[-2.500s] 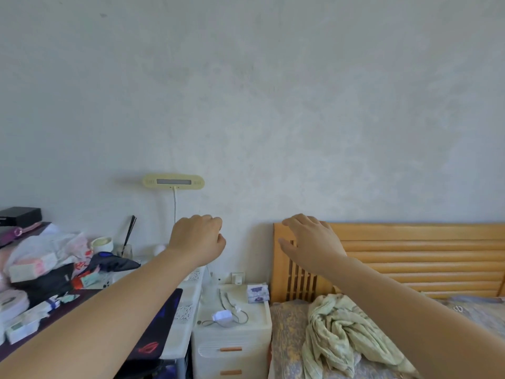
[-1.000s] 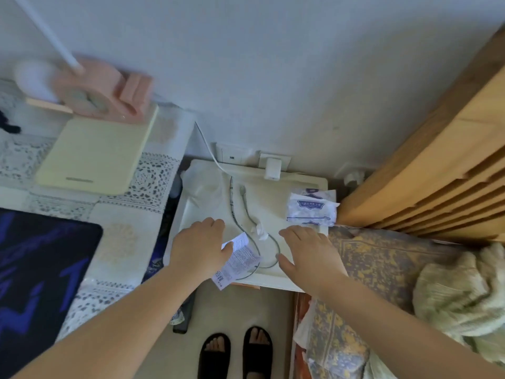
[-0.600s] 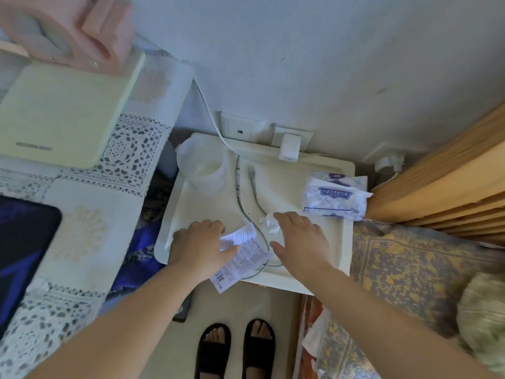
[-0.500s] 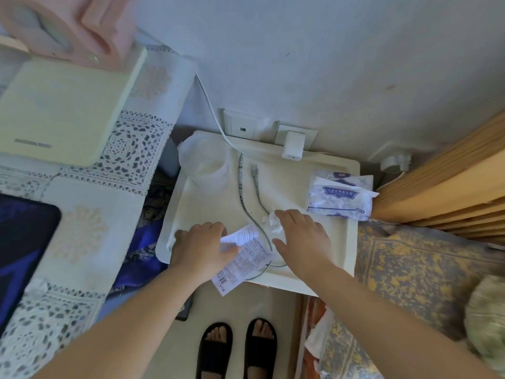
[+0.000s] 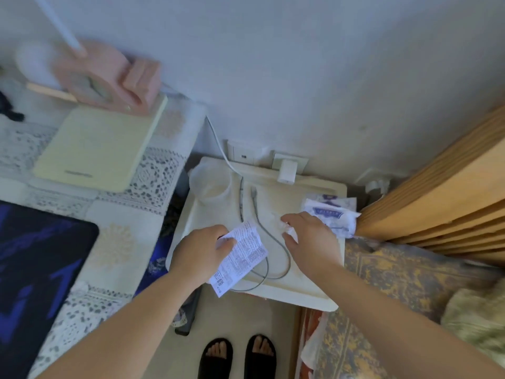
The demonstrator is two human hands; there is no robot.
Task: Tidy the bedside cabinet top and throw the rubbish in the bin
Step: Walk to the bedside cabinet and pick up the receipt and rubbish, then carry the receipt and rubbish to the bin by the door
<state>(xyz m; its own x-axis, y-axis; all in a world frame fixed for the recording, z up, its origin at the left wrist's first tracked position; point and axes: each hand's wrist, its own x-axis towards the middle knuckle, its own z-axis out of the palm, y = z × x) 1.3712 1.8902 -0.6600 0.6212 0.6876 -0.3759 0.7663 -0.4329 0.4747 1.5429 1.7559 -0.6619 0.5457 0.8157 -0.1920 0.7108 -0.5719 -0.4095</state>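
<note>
I look down on the white bedside cabinet top (image 5: pixel 300 291). My left hand (image 5: pixel 200 253) pinches a printed paper receipt (image 5: pixel 243 258) at the cabinet's front left. My right hand (image 5: pixel 311 239) closes its fingertips on a small crumpled white tissue (image 5: pixel 287 228) near the middle. A grey charging cable (image 5: pixel 262 233) loops across the top between my hands. A clear plastic cup (image 5: pixel 211 184) stands at the back left. A purple-and-white tissue pack (image 5: pixel 332 217) lies at the right edge. No bin is in view.
A white charger plug (image 5: pixel 287 170) sits in the wall socket behind the cabinet. To the left is a desk with a lace cloth (image 5: pixel 153 181), a cream pad (image 5: pixel 95 149) and a dark mouse mat (image 5: pixel 35 263). The wooden headboard (image 5: pixel 442 192) and bed are right. Black sandals (image 5: pixel 237 356) show below.
The view tipped from the wall down onto the cabinet. My left hand took hold of the receipt, and my right hand reached to the crumpled tissue and closed on it.
</note>
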